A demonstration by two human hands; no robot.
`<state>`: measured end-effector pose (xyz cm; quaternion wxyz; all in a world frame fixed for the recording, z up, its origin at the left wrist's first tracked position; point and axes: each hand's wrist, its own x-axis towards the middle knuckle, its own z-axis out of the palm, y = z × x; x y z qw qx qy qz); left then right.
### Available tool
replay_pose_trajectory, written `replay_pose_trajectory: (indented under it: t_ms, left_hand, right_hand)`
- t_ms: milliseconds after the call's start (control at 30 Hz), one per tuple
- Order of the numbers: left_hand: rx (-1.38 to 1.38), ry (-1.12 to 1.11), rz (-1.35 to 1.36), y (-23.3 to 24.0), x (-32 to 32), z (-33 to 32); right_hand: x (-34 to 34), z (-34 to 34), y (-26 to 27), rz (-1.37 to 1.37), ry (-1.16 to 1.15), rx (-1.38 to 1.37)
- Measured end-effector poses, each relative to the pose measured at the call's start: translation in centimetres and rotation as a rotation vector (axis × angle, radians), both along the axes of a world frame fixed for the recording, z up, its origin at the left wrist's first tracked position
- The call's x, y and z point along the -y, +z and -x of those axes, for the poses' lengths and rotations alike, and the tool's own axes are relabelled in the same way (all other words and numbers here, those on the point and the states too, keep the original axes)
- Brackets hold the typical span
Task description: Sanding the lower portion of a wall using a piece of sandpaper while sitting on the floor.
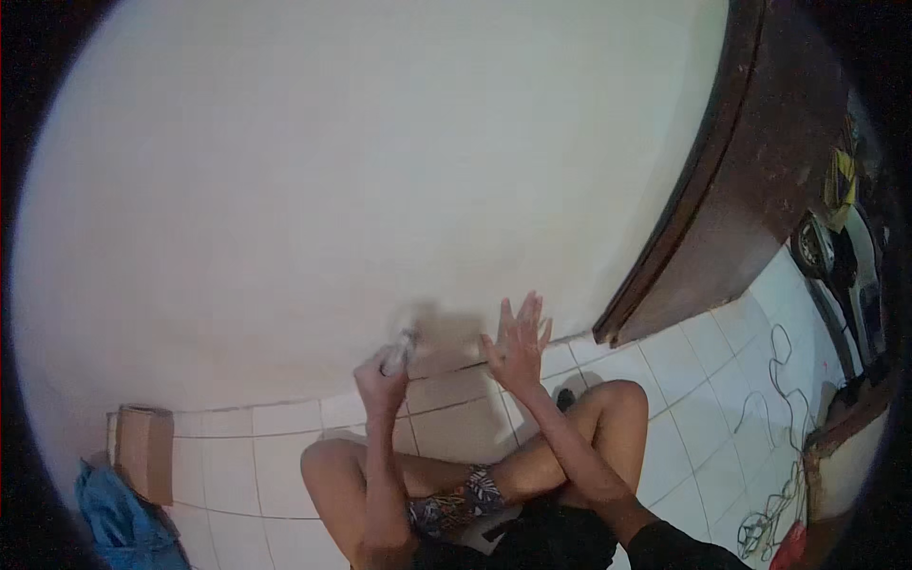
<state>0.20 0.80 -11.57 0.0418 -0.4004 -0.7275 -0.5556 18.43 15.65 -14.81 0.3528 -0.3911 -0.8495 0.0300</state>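
My left hand [382, 380] is closed around a small pale object [396, 354] with a greyish tip, blurred and partly hidden by the fingers; its kind I cannot tell. It is held up near the white wall [356, 178]. To its right, my right hand [520, 349] is raised with its fingers spread and nothing held in it. Both hands are above the tiled floor, in front of my crossed legs, and a shadow falls on the wall between them.
A cardboard box [146, 452] and blue cloth [125, 516] lie at the left. On the right are a dark wooden door [741, 214], part of a motorcycle [830, 256], a loose cable [780, 377] on the tiles [684, 442] and a red item [789, 547].
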Motion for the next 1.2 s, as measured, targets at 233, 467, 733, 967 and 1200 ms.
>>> replay_pose_trajectory:
  t_ms: [233,467,733,967,1200]
  left_hand:
    - [0.044,0.098,-0.141,0.6,0.8,0.7]
    - [-0.02,0.086,-0.058,1.5,0.7,0.1]
    - [0.082,0.087,0.054,-4.0,0.2,1.7]
    - [0.072,0.075,-0.132,3.7,0.6,-0.6]
    - [0.109,0.052,0.083,-4.3,0.5,0.7]
  right_hand:
    - [0.5,0.9,0.4,0.007,-0.002,0.036]
    - [0.1,0.3,-0.2,0.01,-0.02,0.057]
    - [0.1,1.0,0.4,0.009,-0.009,0.015]
    - [-0.1,0.4,0.1,0.018,-0.008,0.032]
    - [0.3,0.0,0.7,0.044,0.034,0.001]
